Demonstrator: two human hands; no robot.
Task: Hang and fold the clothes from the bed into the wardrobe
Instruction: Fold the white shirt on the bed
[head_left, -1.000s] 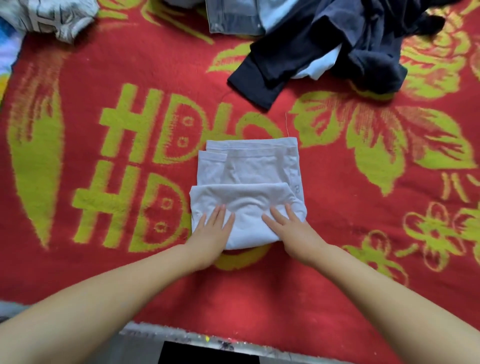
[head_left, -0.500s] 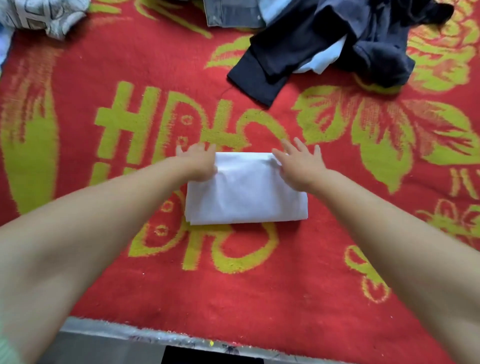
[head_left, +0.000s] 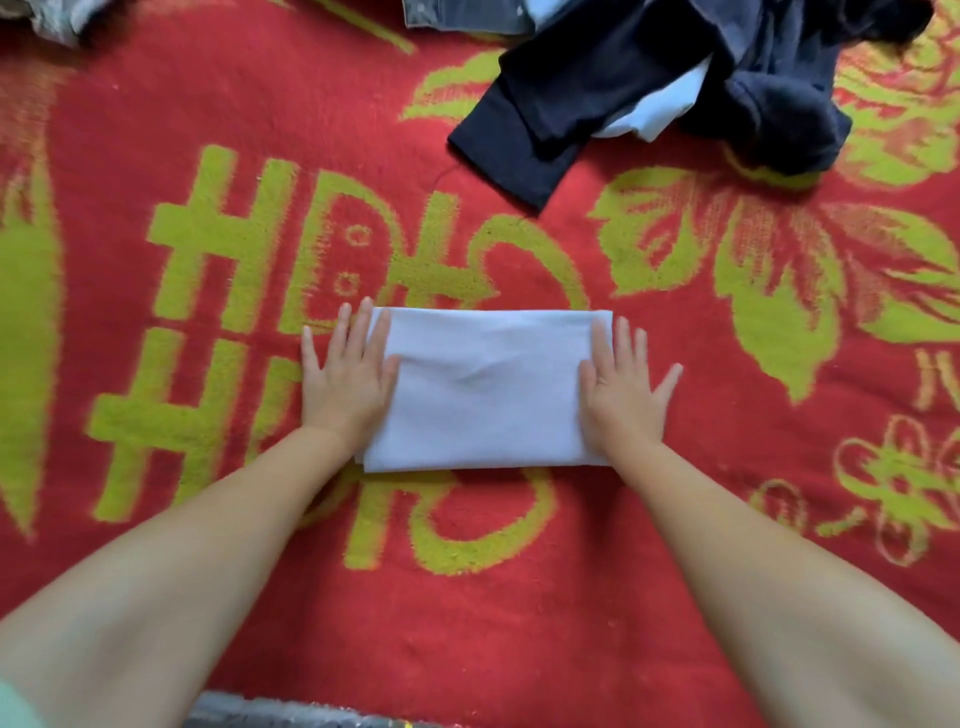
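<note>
A white garment (head_left: 485, 387) lies folded into a flat rectangle in the middle of the bed, on a red blanket (head_left: 519, 597) with yellow-green letters and flowers. My left hand (head_left: 345, 376) lies flat with straight fingers over the rectangle's left edge. On the right edge rests my right hand (head_left: 626, 387), its fingers spread and straight. Both palms press down, half on cloth and half on blanket.
A heap of dark navy clothes (head_left: 675, 83) with a white piece (head_left: 657, 111) inside lies at the back right. A denim item (head_left: 462, 15) shows at the top edge and a grey printed garment (head_left: 57, 18) at the top left corner. The bed's near edge (head_left: 291, 714) runs below.
The near half of the white garment was folded away from me over the far half. My hands then slid from the far edge out to the left and right edges.
</note>
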